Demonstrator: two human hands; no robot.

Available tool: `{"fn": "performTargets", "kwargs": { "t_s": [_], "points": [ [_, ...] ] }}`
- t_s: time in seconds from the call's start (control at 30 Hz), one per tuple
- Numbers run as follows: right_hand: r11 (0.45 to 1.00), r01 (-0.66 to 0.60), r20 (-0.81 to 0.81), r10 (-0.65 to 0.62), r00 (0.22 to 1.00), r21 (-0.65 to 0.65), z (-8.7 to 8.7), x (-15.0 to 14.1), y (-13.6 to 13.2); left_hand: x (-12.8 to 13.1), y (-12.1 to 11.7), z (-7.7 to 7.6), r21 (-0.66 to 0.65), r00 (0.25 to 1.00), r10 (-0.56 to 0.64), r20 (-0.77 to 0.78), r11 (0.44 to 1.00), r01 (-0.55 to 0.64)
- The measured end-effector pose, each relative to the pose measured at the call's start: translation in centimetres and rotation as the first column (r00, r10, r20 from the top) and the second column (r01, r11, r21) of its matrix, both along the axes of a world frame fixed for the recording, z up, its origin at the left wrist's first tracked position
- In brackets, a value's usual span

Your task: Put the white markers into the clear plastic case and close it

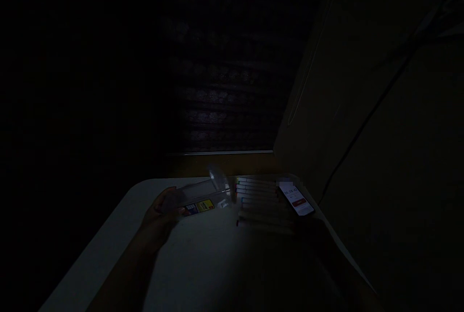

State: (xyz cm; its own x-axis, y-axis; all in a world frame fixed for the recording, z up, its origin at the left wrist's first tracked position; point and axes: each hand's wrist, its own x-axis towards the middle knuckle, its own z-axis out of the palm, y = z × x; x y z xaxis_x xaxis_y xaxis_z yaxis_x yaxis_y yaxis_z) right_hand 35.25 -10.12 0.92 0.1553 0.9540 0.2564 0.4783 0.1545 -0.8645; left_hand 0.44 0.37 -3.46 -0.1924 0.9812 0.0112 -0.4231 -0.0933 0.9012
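Note:
My left hand [161, 220] is wrapped round the left end of a clear plastic case [197, 190] above the table. A yellow and blue label [199, 207] runs along the case's near side, and a clear flap [216, 176] stands up at its right end. Several markers [253, 190] with pale barrels and coloured ends lie side by side to the right of the case. My right hand [308, 230] is in deep shadow at the right ends of the nearest markers, just below the phone. Its fingers are too dark to make out.
A lit phone [297, 199] showing a timer lies at the table's right edge. The white table [195, 259] has a rounded far left corner. Behind it hangs a dark curtain [224, 94]; a wall [380, 157] with a cable rises on the right. The room is very dark.

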Motion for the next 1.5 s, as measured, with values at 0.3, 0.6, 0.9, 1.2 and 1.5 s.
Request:
{"fn": "performTargets", "kwargs": {
  "t_s": [0.3, 0.6, 0.9, 1.2, 1.5],
  "points": [
    [0.988, 0.061, 0.500, -0.124, 0.857, 0.141, -1.9, 0.3, -2.8, -0.6, 1.0, -1.1, 0.004, 0.997, 0.056, 0.057, 0.998, -0.056],
    [0.970, -0.075, 0.821, -0.154, 0.550, 0.233, -5.3, -2.7, -1.7, -0.4, 1.0, -1.1, 0.008, 0.995, 0.072, 0.073, 0.997, -0.073],
    [0.953, -0.187, 0.915, -0.155, 0.372, 0.237, -8.5, -1.4, 2.2, -0.2, 0.7, -0.6, 0.000, 0.999, 0.039, 0.027, 0.999, -0.039],
    [0.958, -0.285, 0.759, 0.191, 0.622, -0.008, -0.1, -5.1, 6.6, -0.2, 0.7, -0.5, -0.003, 0.999, 0.042, 0.024, 0.999, -0.042],
    [0.896, -0.435, 0.471, 0.422, 0.775, -0.088, 3.7, -9.5, 9.0, 0.1, 0.0, 0.0, -0.042, 0.997, -0.026, 0.079, 0.999, 0.030]
  ]
}}
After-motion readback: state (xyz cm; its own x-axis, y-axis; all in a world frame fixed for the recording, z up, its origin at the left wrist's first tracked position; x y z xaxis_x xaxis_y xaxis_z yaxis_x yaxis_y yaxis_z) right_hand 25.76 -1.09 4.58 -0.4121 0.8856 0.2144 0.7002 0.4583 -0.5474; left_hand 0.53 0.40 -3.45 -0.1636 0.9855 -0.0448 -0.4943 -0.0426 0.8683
